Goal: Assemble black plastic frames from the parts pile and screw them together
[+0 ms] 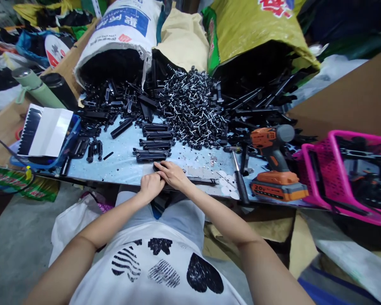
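My left hand and my right hand meet at the table's front edge. The left is curled closed, and the right's fingers press down beside it. A black plastic part peeks out from under the fingers; most of it is hidden. A long black bar lies along the edge by my right wrist; whether it joins that part I cannot tell. Just beyond my hands, several assembled black parts lie in a stacked row. Behind them rises a heap of small black-headed screws.
On the right are a hammer, an orange cordless drill and a pink basket. A white sack and a yellow sack spill black parts at the back. At left, a blue bin stands near a green bottle.
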